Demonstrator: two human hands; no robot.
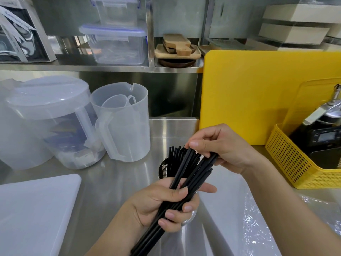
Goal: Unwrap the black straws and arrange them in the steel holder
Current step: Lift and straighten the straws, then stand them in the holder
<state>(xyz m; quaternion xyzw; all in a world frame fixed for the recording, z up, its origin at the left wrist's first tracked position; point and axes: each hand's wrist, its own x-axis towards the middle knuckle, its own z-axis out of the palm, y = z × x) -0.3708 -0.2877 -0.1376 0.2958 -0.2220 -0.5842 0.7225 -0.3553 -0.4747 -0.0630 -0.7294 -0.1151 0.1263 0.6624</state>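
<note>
Two hands, left hand (162, 204) and right hand (225, 148), grip one straw bundle (186, 182)

A lidded clear pitcher (53, 124) stands at the left of the steel counter (114, 174), touching an open jug (123, 122) with a small cup inside. A white board (35, 213) lies near the front left, and a yellow board (258, 93) stands upright at the right behind a yellow basket (295, 163). On the shelf behind sit clear tubs (116, 43) and stacked wooden trays (177, 48).
</note>
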